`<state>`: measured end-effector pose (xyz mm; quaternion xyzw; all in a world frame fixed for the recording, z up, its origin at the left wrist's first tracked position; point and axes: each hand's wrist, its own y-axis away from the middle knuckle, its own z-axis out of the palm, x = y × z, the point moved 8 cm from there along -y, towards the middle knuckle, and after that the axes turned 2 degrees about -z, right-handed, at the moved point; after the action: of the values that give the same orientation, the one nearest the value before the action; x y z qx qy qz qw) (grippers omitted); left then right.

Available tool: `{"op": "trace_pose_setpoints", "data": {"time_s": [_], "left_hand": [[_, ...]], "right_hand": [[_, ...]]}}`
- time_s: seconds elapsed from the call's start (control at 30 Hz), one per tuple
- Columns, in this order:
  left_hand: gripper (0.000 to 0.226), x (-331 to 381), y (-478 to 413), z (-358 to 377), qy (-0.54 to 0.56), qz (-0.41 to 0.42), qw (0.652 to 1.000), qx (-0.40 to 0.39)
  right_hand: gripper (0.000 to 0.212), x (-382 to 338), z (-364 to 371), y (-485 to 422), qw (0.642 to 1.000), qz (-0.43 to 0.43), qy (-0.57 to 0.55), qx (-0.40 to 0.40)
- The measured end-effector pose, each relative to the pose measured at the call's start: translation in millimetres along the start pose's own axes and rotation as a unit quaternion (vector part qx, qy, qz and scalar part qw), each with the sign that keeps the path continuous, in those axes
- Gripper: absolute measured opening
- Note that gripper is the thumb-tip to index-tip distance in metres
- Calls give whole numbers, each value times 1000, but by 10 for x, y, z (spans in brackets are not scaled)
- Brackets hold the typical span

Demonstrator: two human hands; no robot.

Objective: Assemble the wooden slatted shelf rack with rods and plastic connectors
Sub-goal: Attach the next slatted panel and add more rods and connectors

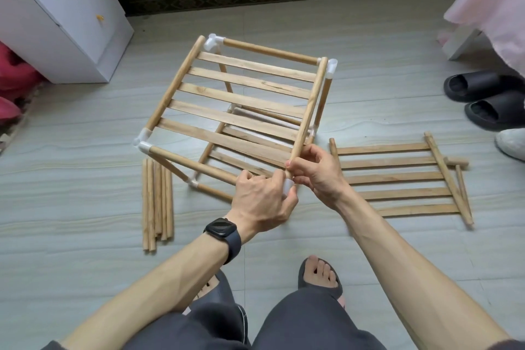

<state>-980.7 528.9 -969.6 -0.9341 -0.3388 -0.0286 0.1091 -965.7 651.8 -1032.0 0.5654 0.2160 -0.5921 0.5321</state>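
Half-built rack is sitting tilted on the floor, with a five-slat top shelf above a lower slatted one. White plastic connectors are on three of the top corners. The fourth connector is gripped in the left hand, right at the tip of the shelf's side rail, which the right hand pinches. A bundle of loose rods lies flat just left of the rack, and a spare slatted panel lies flat on the right.

The person wears a black square smartwatch, dark grey trousers and dark open-toed sandals.
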Motion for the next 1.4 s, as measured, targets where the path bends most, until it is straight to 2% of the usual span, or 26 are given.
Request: {"op": "trace_pose_setpoints", "data": {"time_s": [0.2,0.3,0.5,0.7,0.87,1.03,1.17,1.4], "left_hand": [[50,-41,27,55,-18,2,999,-38],[48,-54,27,62,-17,0,999,-44],[44,-24,47,-21,-14,-3,1000,7],[43,-98,54,43,-13,16,1000,-7],[39,-110,43,42,4,49,999,14],[46,-142,15,65,-20,55,998,-4],[38,-137,23,66,-8,69,998,9],[37,-135,47,-1,5,29,999,44]], "right_hand": [[36,66,-9,67,1000,2,-1,15],[31,66,4,91,1000,4,-5,22],[34,-30,55,94,1000,5,-4,16],[38,30,37,138,1000,3,-6,16],[32,49,26,196,999,4,-14,34],[26,-1,91,270,998,8,-17,64],[23,-62,72,263,997,14,22,70],[31,-91,-1,147,996,23,45,78]]}}
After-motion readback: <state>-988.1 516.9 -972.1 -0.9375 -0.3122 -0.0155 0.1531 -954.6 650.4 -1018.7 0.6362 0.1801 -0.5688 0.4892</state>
